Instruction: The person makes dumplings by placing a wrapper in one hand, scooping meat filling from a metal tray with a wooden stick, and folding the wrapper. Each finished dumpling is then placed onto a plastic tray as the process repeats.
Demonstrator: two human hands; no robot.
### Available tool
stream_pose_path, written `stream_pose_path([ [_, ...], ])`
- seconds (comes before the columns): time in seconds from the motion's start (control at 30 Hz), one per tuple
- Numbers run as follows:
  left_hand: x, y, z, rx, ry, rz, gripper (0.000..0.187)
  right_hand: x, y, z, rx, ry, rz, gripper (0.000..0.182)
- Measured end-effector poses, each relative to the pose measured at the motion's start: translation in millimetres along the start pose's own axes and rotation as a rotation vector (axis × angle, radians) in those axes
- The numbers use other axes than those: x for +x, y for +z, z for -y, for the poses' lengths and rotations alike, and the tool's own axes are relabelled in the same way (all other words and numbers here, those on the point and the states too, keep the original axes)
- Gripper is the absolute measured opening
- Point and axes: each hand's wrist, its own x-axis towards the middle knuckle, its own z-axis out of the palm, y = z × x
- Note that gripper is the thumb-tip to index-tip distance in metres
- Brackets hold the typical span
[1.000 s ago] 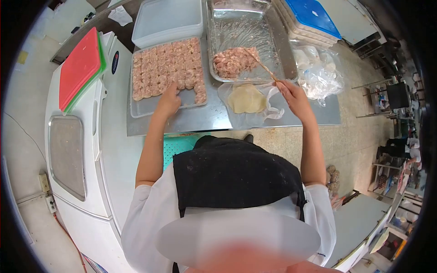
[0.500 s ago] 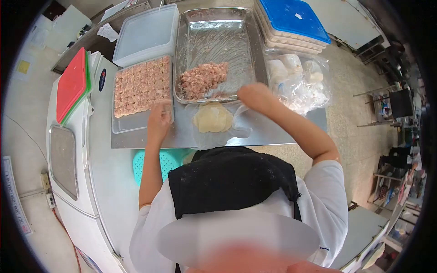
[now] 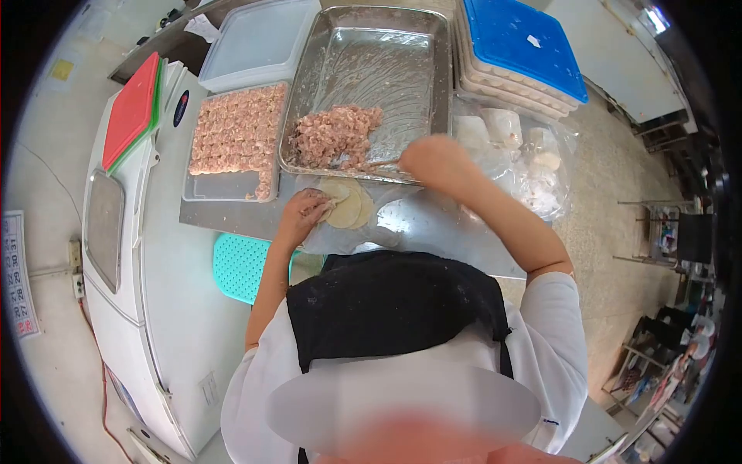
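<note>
My left hand [image 3: 304, 213] is closed at the left edge of a small stack of round, pale dough wrappers [image 3: 352, 207], pinching one wrapper. The stack lies on plastic film at the table's near edge. My right hand [image 3: 440, 165] is a closed fist over the near rim of a large metal tray [image 3: 402, 85], gripping a thin stick-like tool [image 3: 383, 163]. That tool points left toward a mound of minced meat filling [image 3: 338, 133] in the tray. To the left, a clear plastic tray [image 3: 224, 188] holds tight rows of meat-filled dumplings [image 3: 238, 127].
Behind the dumplings stands a lidded translucent container [image 3: 255, 39]. At the right are stacked trays under a blue lid [image 3: 522, 39] and a plastic bag of white rolls [image 3: 510, 147]. A white freezer [image 3: 154, 255] flanks the left side; a turquoise perforated stool [image 3: 243, 267] sits below the table.
My left hand has left the dumpling tray's near right corner and come to the wrappers. My right hand stays by the metal tray's near rim. The whole view has shifted slightly.
</note>
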Motion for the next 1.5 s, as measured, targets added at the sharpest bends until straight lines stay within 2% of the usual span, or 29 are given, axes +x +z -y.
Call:
stream_pose_path([
  [0.07, -0.4, -2.6, -19.3, -0.056, -0.017, -0.037, 0.017, 15.0, -15.8, -32.1, 0.034, 0.117, 0.130, 0.012],
  [0.1, -0.7, -2.8, -25.5, -0.117, -0.023, -0.064, 0.017, 19.9, 2.1, -42.2, -0.005, 0.107, -0.078, 0.012],
  [0.17, -1.1, -4.2, -27.0, -0.128, -0.052, -0.083, 0.016, 21.9, 43.9, -24.0, 0.006, 0.057, -0.047, 0.010],
  [0.2, 0.7, -6.8, -25.9, -0.138, -0.073, -0.096, 0.015, 20.0, 52.6, -13.7, 0.014, 0.016, -0.019, 0.009],
  [0.23, 2.0, -9.2, -23.0, -0.138, -0.073, -0.098, 0.015, 10.9, 42.6, -3.4, 0.060, -0.066, -0.079, 0.010],
  [0.3, 1.6, -10.3, -15.0, -0.482, -0.201, -0.177, 0.016, 8.7, 14.0, -16.9, 0.070, -0.027, -0.015, 0.012],
  [0.33, 1.3, -11.1, -15.7, -0.489, -0.208, -0.178, 0.016, 9.8, 0.4, -22.7, 0.080, 0.018, 0.047, 0.014],
  [0.37, 2.9, -13.8, -19.1, -0.795, -0.218, -0.218, 0.018, 19.2, -9.9, -30.9, 0.086, 0.110, 0.160, 0.017],
  [0.4, 4.9, -15.6, -20.0, -1.100, -0.221, -0.256, 0.020, 20.0, 1.4, -28.3, 0.082, 0.107, 0.165, 0.017],
  [0.47, 8.2, -15.3, -14.5, -1.019, -0.205, -0.270, 0.024, 20.8, 34.7, -22.3, 0.027, 0.122, 0.078, 0.019],
  [0.53, 14.1, -20.2, -17.7, -0.936, -0.185, -0.278, 0.029, 8.3, 34.2, -0.1, 0.065, 0.107, 0.058, 0.021],
  [0.6, 18.0, -31.5, -28.3, -1.153, -0.263, -0.320, 0.032, 7.8, 19.7, 5.2, 0.105, 0.090, 0.042, 0.022],
  [0.67, 24.5, -41.4, -27.3, -1.275, -0.256, -0.343, 0.033, 18.1, -18.3, -11.9, 0.032, 0.265, 0.239, 0.027],
  [0.7, 27.4, -45.7, -25.0, -1.391, -0.245, -0.365, 0.034, 23.9, -16.5, -15.8, 0.044, 0.311, 0.126, 0.032],
  [0.83, 33.6, -57.8, -11.2, -1.542, -0.220, -0.410, 0.034, 38.4, 41.6, 6.3, 0.049, 0.253, 0.209, 0.031],
  [0.9, 36.1, -61.8, -8.2, -1.317, -0.230, -0.569, 0.036, 35.7, 49.9, 24.6, 0.296, 0.272, 0.054, 0.030],
  [0.93, 37.0, -63.3, -7.2, -1.322, -0.232, -0.564, 0.036, 34.1, 48.5, 25.1, 0.293, 0.277, 0.057, 0.030],
  [1.0, 44.1, -66.2, -7.4, -1.322, -0.322, -0.634, 0.037, 27.8, 40.2, 25.2, 0.839, 0.426, 0.039, 0.030],
  [1.03, 49.2, -66.4, -7.3, -1.326, -0.318, -0.625, 0.037, 29.6, 34.9, 28.9, 0.834, 0.433, 0.035, 0.030],
  [1.1, 61.1, -61.6, -10.1, -1.528, -0.256, -0.370, 0.038, 30.1, 18.9, 36.2, 1.015, 0.633, -0.028, 0.030],
  [1.13, 68.1, -59.5, -23.5, -1.530, -0.255, -0.360, 0.038, 33.1, 11.2, 39.3, 1.012, 0.642, -0.033, 0.030],
  [1.2, 82.0, -56.7, -53.7, -1.668, -0.305, -0.237, 0.042, 41.7, 2.4, 50.3, 1.333, 0.668, -0.149, 0.035],
  [1.23, 88.9, -57.1, -63.4, -1.666, -0.305, -0.222, 0.042, 46.1, 9.8, 57.8, 1.333, 0.677, -0.161, 0.035],
  [1.3, 100.4, -58.0, -78.4, -1.900, -0.155, -0.021, 0.053, 52.9, 27.1, 69.3, 0.978, 0.622, -0.340, 0.028],
  [1.33, 101.1, -58.9, -82.3, -1.898, -0.157, -0.012, 0.053, 48.8, 26.6, 67.7, 0.977, 0.627, -0.346, 0.028],
  [1.4, 101.8, -59.6, -87.6, -1.919, -0.402, -0.138, 0.068, 36.9, 17.0, 60.0, 0.595, 0.438, -0.346, 0.029],
  [1.43, 105.1, -54.8, -81.3, -1.917, -0.394, -0.139, 0.068, 29.0, -1.7, 59.6, 0.444, 0.425, -0.233, 0.026],
  [1.5, 107.4, -42.3, -69.1, -1.902, -0.487, -0.314, 0.073, 21.8, -32.0, 68.9, 0.354, 0.476, -0.159, 0.025],
])
